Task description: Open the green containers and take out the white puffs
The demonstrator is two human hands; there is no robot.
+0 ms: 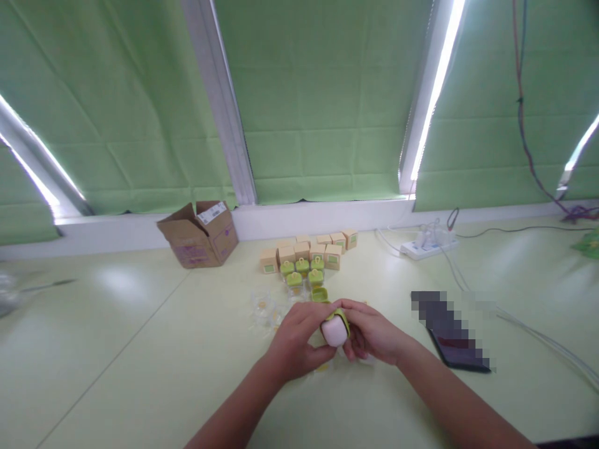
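Observation:
Both my hands meet over the pale table and hold one small jar (335, 330), pale pink with a green lid part at its upper right. My left hand (297, 340) cups it from the left and below; my right hand (369, 330) pinches the green edge from the right. Just beyond the hands stand several small green-lidded clear jars (302, 270), and one open green piece (319, 294). Behind them sits a cluster of small tan cartons (309, 249) with green labels.
An open brown cardboard box (200, 236) lies at the back left by the window sill. Clear plastic wrappers (262, 308) lie left of the hands. A dark phone (456, 349) lies to the right; a white power strip (428, 244) with cables runs behind it.

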